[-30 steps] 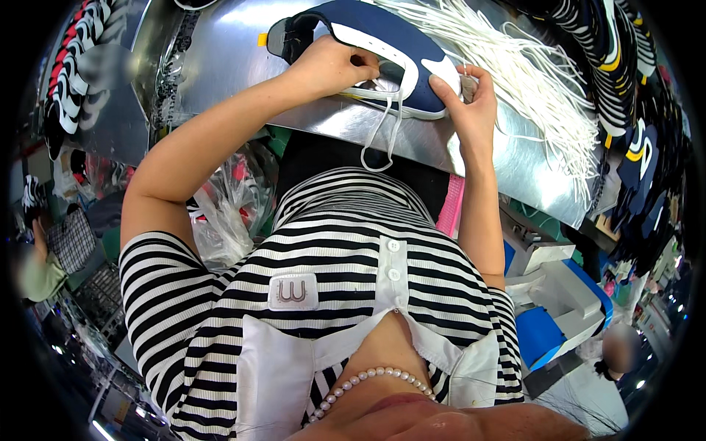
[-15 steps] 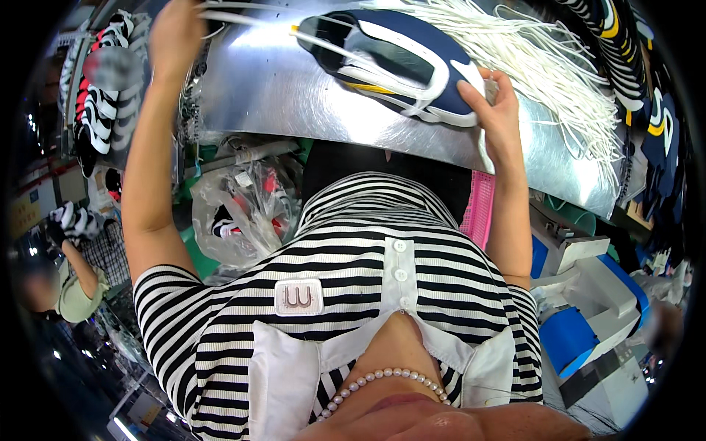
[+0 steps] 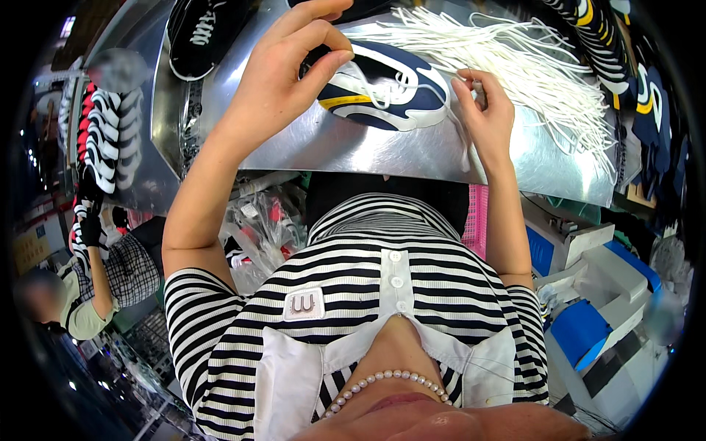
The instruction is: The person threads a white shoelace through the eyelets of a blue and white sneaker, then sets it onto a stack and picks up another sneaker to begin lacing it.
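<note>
A navy sneaker (image 3: 428,67) with white and yellow panels lies on its side on the metal table, its toe to the right. A white shoelace (image 3: 376,97) runs loosely across its opening. My left hand (image 3: 298,62) is over the heel end, thumb and forefinger pinched where the lace rises; the hand hides part of the heel. Just right of the toe, apart from the shoe, my right hand (image 3: 487,110) has its fingers curled in and thumb bent toward them. What lies between those fingers is too small to make out.
A thick bundle of loose white laces (image 3: 515,59) spreads beyond the sneaker. A black shoe (image 3: 206,33) rests at the far left of the metal table (image 3: 346,151). Shoe parts hang at right, above a blue-and-white machine (image 3: 588,309). Another person (image 3: 88,298) works at left.
My left hand has come back from the far left to the shoe's heel, and the long stretched lace is now slack. My right hand has let go of the toe, and the shoe has shifted slightly left.
</note>
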The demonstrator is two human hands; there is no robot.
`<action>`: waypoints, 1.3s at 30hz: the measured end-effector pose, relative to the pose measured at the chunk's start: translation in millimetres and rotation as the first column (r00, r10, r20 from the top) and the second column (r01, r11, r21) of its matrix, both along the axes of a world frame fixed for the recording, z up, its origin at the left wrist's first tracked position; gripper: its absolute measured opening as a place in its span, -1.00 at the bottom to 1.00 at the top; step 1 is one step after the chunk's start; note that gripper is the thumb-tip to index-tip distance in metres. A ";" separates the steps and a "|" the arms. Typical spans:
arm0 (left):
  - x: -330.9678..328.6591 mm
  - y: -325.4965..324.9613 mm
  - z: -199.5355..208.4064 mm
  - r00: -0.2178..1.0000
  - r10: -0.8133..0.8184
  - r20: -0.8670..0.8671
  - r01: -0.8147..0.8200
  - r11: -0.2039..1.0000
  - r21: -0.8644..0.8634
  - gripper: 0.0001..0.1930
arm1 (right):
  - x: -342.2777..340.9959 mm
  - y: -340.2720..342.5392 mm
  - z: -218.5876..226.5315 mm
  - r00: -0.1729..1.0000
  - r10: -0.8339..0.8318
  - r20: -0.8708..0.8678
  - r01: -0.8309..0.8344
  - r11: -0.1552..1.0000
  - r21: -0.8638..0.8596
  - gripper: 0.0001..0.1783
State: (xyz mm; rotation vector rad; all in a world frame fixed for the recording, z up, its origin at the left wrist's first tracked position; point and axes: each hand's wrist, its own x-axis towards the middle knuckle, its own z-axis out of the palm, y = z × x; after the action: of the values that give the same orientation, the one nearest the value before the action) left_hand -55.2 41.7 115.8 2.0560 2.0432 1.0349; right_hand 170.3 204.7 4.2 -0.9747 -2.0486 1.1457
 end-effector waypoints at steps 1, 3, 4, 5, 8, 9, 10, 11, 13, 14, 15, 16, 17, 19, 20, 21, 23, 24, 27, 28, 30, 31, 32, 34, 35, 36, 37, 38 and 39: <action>0.5 4.6 -6.6 1.000 -0.003 -0.023 0.003 1.000 0.005 -0.91 | -4.2 -4.8 4.1 0.992 0.082 -0.092 -0.091 0.990 -0.110 -0.71; 13.5 18.0 -22.4 0.998 -0.017 -0.057 0.017 1.000 0.000 -0.92 | -11.5 -20.7 5.6 0.938 0.193 -0.288 -0.282 0.908 -0.309 -0.73; 24.6 24.1 -32.8 0.999 -0.045 -0.013 0.045 0.999 0.028 -0.92 | -20.3 -30.8 5.3 0.926 0.204 -0.317 -0.307 0.896 -0.320 -0.75; 28.0 31.1 -41.6 0.995 -0.095 -0.012 0.095 0.995 0.031 -0.93 | -30.7 -38.8 4.9 0.912 0.215 -0.348 -0.334 0.884 -0.327 -0.78; 29.6 31.3 -51.2 0.985 -0.008 0.171 0.012 1.000 -0.020 -0.93 | -44.9 -42.2 4.4 0.900 0.073 -0.430 -0.333 0.752 -0.569 -0.83; 22.7 26.9 -49.8 0.973 0.034 0.229 -0.022 0.998 -0.058 -0.92 | -46.0 -39.7 3.0 0.878 0.021 -0.478 -0.355 0.700 -0.620 -0.83; 19.9 22.4 -47.4 0.972 0.146 0.182 -0.139 0.989 -0.046 -0.90 | -43.8 -34.1 -2.4 0.876 0.028 -0.482 -0.364 0.693 -0.623 -0.83; 13.5 14.9 -49.6 0.976 0.180 0.123 -0.159 0.973 -0.168 -0.87 | -44.4 -31.4 -2.8 0.887 0.007 -0.462 -0.329 0.712 -0.621 -0.83; 3.8 -1.3 -61.1 0.972 0.234 -0.011 -0.218 0.890 -0.399 -0.81 | -45.8 -29.1 -3.3 0.906 -0.029 -0.421 -0.264 0.741 -0.617 -0.82; 1.9 -1.5 -67.1 0.967 0.244 0.076 -0.175 0.847 -0.502 -0.67 | -48.0 -25.2 -14.4 0.920 0.021 -0.392 -0.279 0.737 -0.615 -0.76; -0.8 5.6 -73.0 0.833 0.421 0.358 -0.064 0.717 -0.695 -0.56 | -51.5 -25.6 -18.7 0.928 0.038 -0.371 -0.275 0.742 -0.611 -0.74; -2.2 14.1 -83.1 0.615 0.609 0.501 0.051 0.603 -0.796 -0.53 | -54.0 -27.0 -21.6 0.935 0.055 -0.350 -0.271 0.747 -0.607 -0.71; -0.1 22.1 -92.3 0.346 0.760 0.550 0.215 0.506 -0.835 -0.49 | -55.4 -25.9 -23.7 0.943 0.060 -0.326 -0.256 0.758 -0.600 -0.69; 7.0 21.0 -100.7 0.326 0.726 0.606 0.152 0.593 -0.791 -0.50 | -57.6 -25.5 -28.5 0.979 0.121 -0.165 -0.191 0.828 -0.528 -0.59; 12.2 21.0 -100.7 0.347 0.708 0.615 0.133 0.612 -0.780 -0.50 | -58.5 -26.6 -31.8 0.984 0.137 -0.111 -0.174 0.861 -0.477 -0.56; 18.3 20.2 -100.3 0.368 0.691 0.623 0.114 0.631 -0.768 -0.50 | -59.1 -27.6 -33.4 0.987 0.150 -0.056 -0.159 0.891 -0.425 -0.54; 38.1 13.6 -99.4 0.487 0.547 0.681 -0.118 0.814 -0.569 -0.62 | -56.5 -32.8 -29.4 0.986 0.161 -0.051 -0.168 0.897 -0.408 -0.47; 44.4 11.3 -103.3 0.484 0.485 0.728 -0.163 0.868 -0.469 -0.67 | -56.0 -35.4 -23.5 0.986 0.163 -0.034 -0.163 0.905 -0.393 -0.47; 52.2 7.3 -97.9 0.454 0.491 0.744 -0.201 0.869 -0.452 -0.76 | -55.3 -41.3 -16.1 0.983 0.181 0.032 -0.166 0.951 -0.262 -0.48; 53.0 7.0 -95.3 0.438 0.526 0.729 -0.195 0.847 -0.494 -0.78 | -54.0 -41.7 -10.5 0.981 0.187 0.057 -0.167 0.951 -0.260 -0.48; 54.6 3.3 -100.6 0.446 0.523 0.726 -0.236 0.852 -0.468 -0.81 | -53.9 -44.8 -8.9 0.975 0.214 0.068 -0.190 0.948 -0.256 -0.48; 55.1 1.7 -102.5 0.451 0.520 0.725 -0.254 0.854 -0.454 -0.82 | -54.0 -46.2 -10.0 0.971 0.233 0.056 -0.212 0.944 -0.252 -0.49; 55.3 0.8 -102.7 0.446 0.517 0.730 -0.261 0.856 -0.447 -0.82 | -53.2 -46.6 -11.0 0.968 0.247 0.047 -0.228 0.942 -0.248 -0.49; 55.2 -1.6 -102.4 0.437 0.510 0.741 -0.273 0.860 -0.431 -0.80 | -45.8 -49.1 -6.6 0.962 0.273 -0.029 -0.270 0.924 -0.271 -0.53; 54.7 -2.2 -103.3 0.453 0.512 0.730 -0.276 0.859 -0.432 -0.80 | -41.4 -49.2 -3.0 0.956 0.286 -0.068 -0.293 0.915 -0.278 -0.55; 54.2 -3.1 -104.8 0.468 0.515 0.719 -0.279 0.857 -0.432 -0.80 | -35.9 -47.3 0.3 0.955 0.294 -0.048 -0.297 0.930 -0.218 -0.59; 54.1 -3.4 -105.8 0.482 0.517 0.707 -0.282 0.856 -0.433 -0.80 | -29.6 -44.3 3.4 0.953 0.301 -0.027 -0.301 0.941 -0.158 -0.63; 55.2 -2.4 -105.5 0.482 0.497 0.721 -0.281 0.868 -0.411 -0.82 | -25.2 -42.5 4.8 0.953 0.304 -0.004 -0.303 0.948 -0.097 -0.67; 56.3 -1.2 -104.4 0.482 0.478 0.735 -0.280 0.878 -0.388 -0.83 | -24.0 -42.1 4.1 0.949 0.316 0.011 -0.315 0.947 -0.060 -0.70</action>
State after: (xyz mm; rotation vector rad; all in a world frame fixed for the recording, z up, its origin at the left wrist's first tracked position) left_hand 1.1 40.4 11.4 0.6952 1.9270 1.3823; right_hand 146.3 162.7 8.3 -0.7013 -2.2565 1.3679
